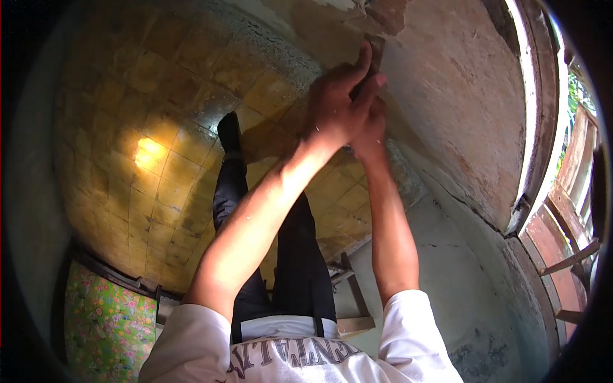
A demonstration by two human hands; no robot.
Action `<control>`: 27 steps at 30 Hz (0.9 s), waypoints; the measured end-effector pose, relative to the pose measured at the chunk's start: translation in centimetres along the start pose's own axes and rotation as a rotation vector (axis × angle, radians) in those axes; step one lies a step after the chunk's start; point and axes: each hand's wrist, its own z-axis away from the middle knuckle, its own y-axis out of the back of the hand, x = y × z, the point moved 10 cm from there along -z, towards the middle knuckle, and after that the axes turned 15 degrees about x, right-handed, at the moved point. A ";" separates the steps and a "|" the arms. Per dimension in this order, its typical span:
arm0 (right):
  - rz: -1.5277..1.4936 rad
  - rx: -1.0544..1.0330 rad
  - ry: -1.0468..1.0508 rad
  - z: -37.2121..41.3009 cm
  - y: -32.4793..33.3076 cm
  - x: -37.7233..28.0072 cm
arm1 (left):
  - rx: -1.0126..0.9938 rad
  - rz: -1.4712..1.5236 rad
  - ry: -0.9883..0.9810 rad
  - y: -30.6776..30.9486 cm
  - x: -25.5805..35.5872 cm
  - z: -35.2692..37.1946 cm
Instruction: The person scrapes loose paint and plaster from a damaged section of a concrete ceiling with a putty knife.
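Both my arms reach up to the wall at the top centre. My left hand is closed round a dark, flat tool, with its thumb along one side. Behind and below it, my right hand is closed on the lower part of the same tool, mostly covered by my left hand. The tool's upper end lies against the wall, just below a brown patch of broken plaster.
Yellow floor tiles lie to the left, with my dark shoe on them. A flowered green cloth is at the lower left. Wooden pieces stand behind my legs. A window frame curves along the right.
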 end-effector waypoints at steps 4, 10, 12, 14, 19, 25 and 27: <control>-0.045 -0.003 -0.089 0.5 -0.5 0.7 | -0.010 -0.044 -0.041 0.4 0.0 -0.5; -0.016 0.009 -0.052 1.1 0.0 0.9 | -0.005 0.028 -0.013 0.2 0.6 0.0; 0.005 -0.007 -0.106 0.8 -0.7 -0.2 | 0.021 0.045 -0.018 0.7 0.6 -0.8; 0.040 -0.013 -0.125 1.1 -1.1 0.1 | -0.020 0.004 -0.028 0.9 0.4 -0.9; 0.030 -0.022 0.012 0.4 0.3 -0.4 | 0.004 -0.022 -0.029 0.1 0.3 -0.9; 0.070 0.056 -0.035 0.7 0.9 -0.3 | -0.031 -0.063 -0.051 0.2 0.8 0.3; 0.053 0.040 -0.046 0.6 0.9 -0.6 | -0.019 -0.056 -0.080 0.0 1.2 -0.6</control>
